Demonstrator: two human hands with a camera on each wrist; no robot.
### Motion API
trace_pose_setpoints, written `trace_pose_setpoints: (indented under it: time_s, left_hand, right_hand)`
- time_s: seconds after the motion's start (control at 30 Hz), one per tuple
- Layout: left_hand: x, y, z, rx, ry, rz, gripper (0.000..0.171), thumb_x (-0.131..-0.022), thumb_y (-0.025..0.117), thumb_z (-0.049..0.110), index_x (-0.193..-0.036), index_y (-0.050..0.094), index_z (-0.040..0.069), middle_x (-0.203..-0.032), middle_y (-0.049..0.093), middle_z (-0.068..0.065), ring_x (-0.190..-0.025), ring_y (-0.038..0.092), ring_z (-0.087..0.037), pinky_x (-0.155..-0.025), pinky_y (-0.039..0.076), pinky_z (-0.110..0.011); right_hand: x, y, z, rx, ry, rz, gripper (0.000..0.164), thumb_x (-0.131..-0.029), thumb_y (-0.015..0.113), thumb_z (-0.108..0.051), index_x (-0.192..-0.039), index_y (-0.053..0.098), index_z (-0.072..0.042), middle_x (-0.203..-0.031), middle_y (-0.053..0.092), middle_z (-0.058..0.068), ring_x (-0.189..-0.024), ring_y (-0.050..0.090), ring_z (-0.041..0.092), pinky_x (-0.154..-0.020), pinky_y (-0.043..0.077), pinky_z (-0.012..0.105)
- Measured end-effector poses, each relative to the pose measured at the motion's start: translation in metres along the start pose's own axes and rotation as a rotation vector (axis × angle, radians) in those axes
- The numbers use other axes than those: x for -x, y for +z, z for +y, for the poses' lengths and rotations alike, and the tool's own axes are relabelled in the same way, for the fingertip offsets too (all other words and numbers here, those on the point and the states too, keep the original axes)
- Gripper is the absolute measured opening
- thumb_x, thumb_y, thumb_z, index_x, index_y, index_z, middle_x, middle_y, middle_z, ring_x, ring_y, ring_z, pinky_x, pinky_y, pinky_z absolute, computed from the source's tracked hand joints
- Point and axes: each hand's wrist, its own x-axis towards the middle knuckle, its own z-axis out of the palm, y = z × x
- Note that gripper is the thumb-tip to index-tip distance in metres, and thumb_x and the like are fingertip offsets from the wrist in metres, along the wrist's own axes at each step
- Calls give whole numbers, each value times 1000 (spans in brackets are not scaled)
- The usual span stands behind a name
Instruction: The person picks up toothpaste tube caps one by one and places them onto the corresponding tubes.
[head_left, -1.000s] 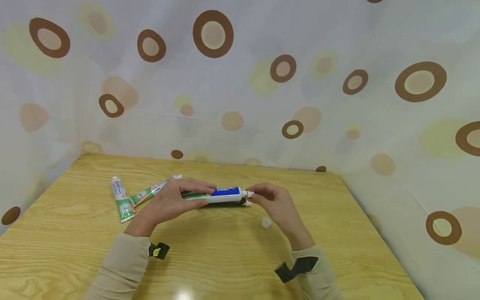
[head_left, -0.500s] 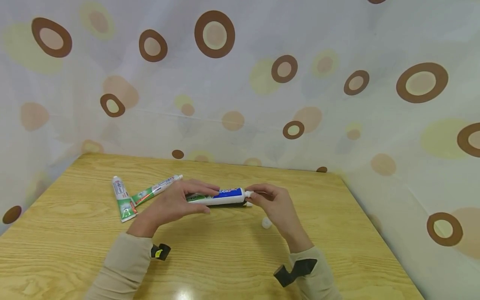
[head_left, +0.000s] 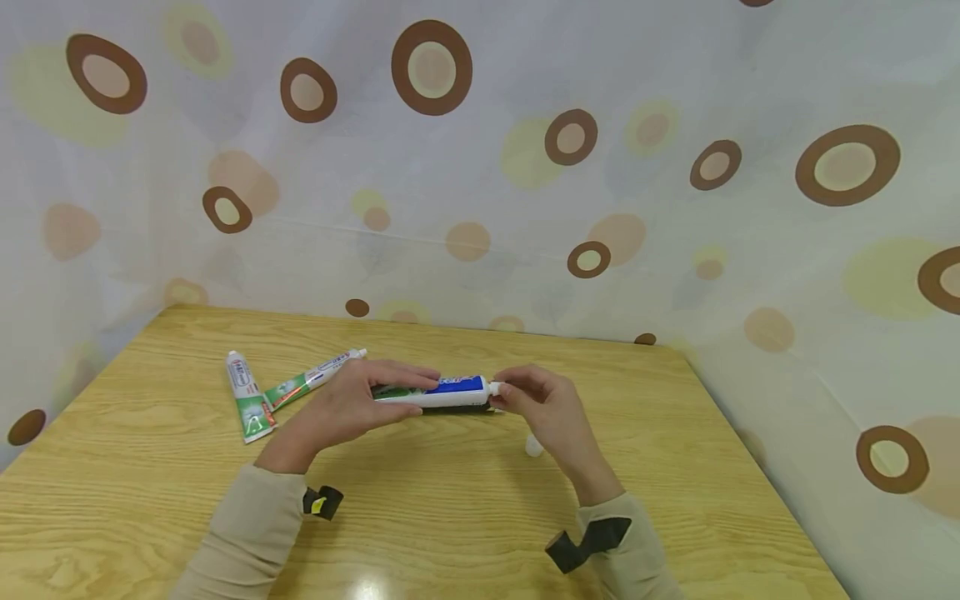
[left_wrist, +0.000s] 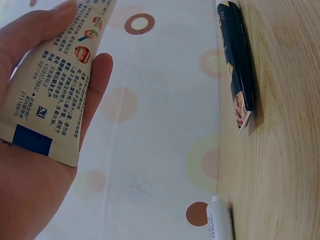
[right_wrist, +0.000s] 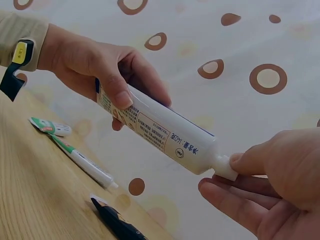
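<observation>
A white, blue and green toothpaste tube [head_left: 459,392] is held level above the table. My left hand [head_left: 348,408] grips its flat end, thumb on one side and fingers on the other, as the right wrist view shows with the tube [right_wrist: 155,125]. At the other end, my right hand [head_left: 546,410] pinches the small white cap [right_wrist: 225,167] at the nozzle between thumb and fingers. Printed text covers the tube's back [left_wrist: 52,85] in the left wrist view. A loose white cap [head_left: 533,447] lies on the table just below my right hand.
Two green-and-white toothpaste tubes [head_left: 251,398] [head_left: 315,379] lie at the left of the table [head_left: 420,517], their ends close together. A black tube [left_wrist: 236,60] lies on the wood behind the held one, mostly covered in the head view. A patterned curtain [head_left: 465,167] stands behind.
The right fingers have brought the white cap against the tube's nozzle, closing a slight gap. The held tube has lowered a little and covers more of the black tube. The left hand keeps its grip.
</observation>
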Motion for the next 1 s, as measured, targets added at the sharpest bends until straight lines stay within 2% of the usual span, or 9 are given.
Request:
trace_pose_setpoints:
  time_s: [0.23, 0.43, 0.5, 0.63, 0.73, 1.0]
  left_hand:
    - [1, -1, 1, -26, 7, -10, 31, -88, 77, 20, -118, 74, 29, -129, 68, 9, -117, 64, -14, -84, 54, -26]
    - [1, -1, 2, -59, 28, -9, 34, -86, 78, 15, -117, 75, 28, -127, 69, 8, -113, 66, -14, -82, 54, -26]
    - [2, -1, 2, -65, 34, -7, 34, -86, 78, 14, -118, 75, 27, -127, 69, 7, -112, 66, -14, -82, 53, -26]
    - [2, -1, 3, -61, 23, -9, 34, -86, 78, 15, -117, 75, 28, -127, 69, 8, -112, 66, -14, -81, 53, -26]
    - [1, -2, 4, -57, 16, -11, 33, -86, 78, 17, -117, 75, 28, -127, 68, 9, -112, 66, -14, -81, 54, -27]
    - [2, -1, 1, -57, 19, -9, 33, -86, 78, 19, -118, 75, 28, -127, 69, 8, -114, 65, -14, -82, 53, -26]
  right_hand:
    - [-1, -2, 3, 44, 41, -52, 26, -99, 60, -13, -117, 65, 6, -110, 68, 24, -95, 73, 23, -84, 59, 36]
    - [1, -4, 1, 191, -3, -57, 27, -97, 65, -13, -122, 66, -6, -122, 68, 12, -110, 67, 19, -93, 55, 30]
    - [1, -5, 0, 208, -16, -56, 26, -96, 65, -11, -121, 67, -8, -123, 68, 11, -113, 66, 19, -93, 54, 28]
    - [2, -5, 0, 182, -4, -53, 20, -96, 64, -7, -114, 70, -9, -117, 69, 11, -109, 67, 27, -89, 56, 29]
    - [2, -5, -1, 148, 22, -52, 18, -97, 62, -7, -113, 71, -6, -115, 70, 12, -106, 68, 33, -87, 57, 29]
    - [0, -6, 2, 80, 76, -76, 24, -99, 59, -9, -118, 68, 5, -114, 69, 21, -96, 72, 22, -87, 58, 35]
